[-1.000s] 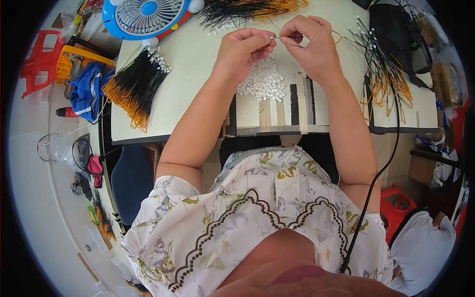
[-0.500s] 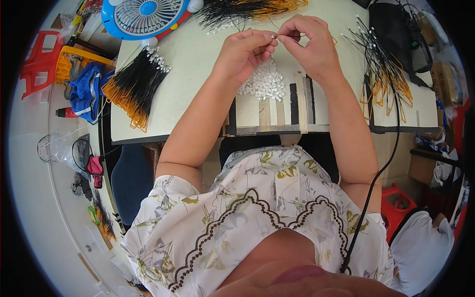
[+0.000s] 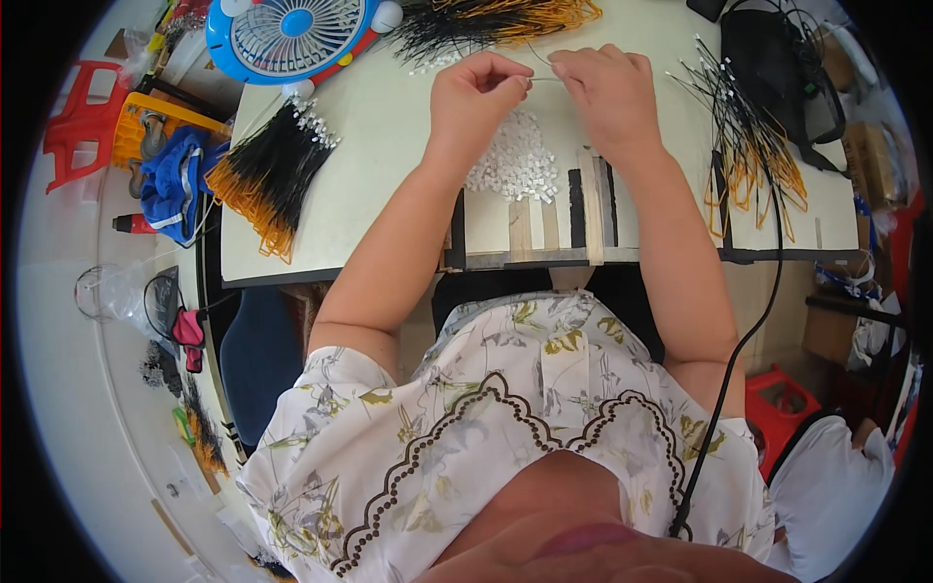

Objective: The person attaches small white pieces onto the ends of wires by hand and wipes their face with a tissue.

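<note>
Over the far middle of the table, my left hand [image 3: 476, 105] is closed in a pinch at the end of a thin wire [image 3: 546, 80]. The wire stretches across a short gap to my right hand [image 3: 612, 102], whose fingers are bent down and closed around it. Its tips are partly hidden by the back of the hand. A second thin strand rises just beyond the gap. Below my hands lies a heap of small white plastic connectors [image 3: 515, 160].
A fan-shaped bundle of black wires with orange ends [image 3: 277, 175] lies left, below a blue fan [image 3: 294, 27]. More wires lie at the far edge [image 3: 486, 27] and at right [image 3: 753, 146], near a black bag [image 3: 782, 73]. A black cable [image 3: 768, 321] hangs on the right.
My hands have moved apart from fingertip contact, leaving a short stretch of wire between them. The right hand has turned palm down.
</note>
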Available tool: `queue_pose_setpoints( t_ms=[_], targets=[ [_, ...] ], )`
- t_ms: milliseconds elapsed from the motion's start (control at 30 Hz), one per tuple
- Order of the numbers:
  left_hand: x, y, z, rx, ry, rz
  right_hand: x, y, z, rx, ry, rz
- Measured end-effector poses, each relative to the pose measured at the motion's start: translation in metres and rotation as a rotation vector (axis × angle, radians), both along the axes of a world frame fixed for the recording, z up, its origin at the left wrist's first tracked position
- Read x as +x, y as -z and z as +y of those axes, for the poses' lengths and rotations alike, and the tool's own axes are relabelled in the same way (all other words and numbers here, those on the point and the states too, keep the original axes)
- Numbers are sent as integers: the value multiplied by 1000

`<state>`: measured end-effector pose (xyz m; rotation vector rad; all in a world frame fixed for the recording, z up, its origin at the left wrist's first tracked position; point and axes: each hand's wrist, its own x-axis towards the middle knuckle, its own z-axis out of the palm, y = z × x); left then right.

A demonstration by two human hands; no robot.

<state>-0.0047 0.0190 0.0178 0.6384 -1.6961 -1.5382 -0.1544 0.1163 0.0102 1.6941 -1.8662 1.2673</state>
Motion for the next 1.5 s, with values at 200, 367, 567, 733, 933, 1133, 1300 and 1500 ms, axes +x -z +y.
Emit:
queue_pose_setpoints(
  t_ms=[200,367,567,733,933,1133,1300,1500],
  targets=[
    [-6,-10,23,-290,-64,-149,5,-1,4,301,131,154],
    [-9,-12,23,-396,-90,-73,3,1,2,335,198,241],
    [-10,-7,16,-511,-114,-147,6,4,0,92,-8,76],
    [-2,1,-2,-68,-8,-61,4,-11,3,-45,-199,86],
    [-2,-3,3,14,72,47,3,-13,4,-84,-198,24],
    [-1,-3,1,126,124,126,-7,-11,5,146,-345,-673],
    [-1,-2,3,224,197,160,-10,-9,4,184,-416,-748],
    [-1,-1,4,303,231,169,-12,-6,3,215,-424,-751]
  ],
)
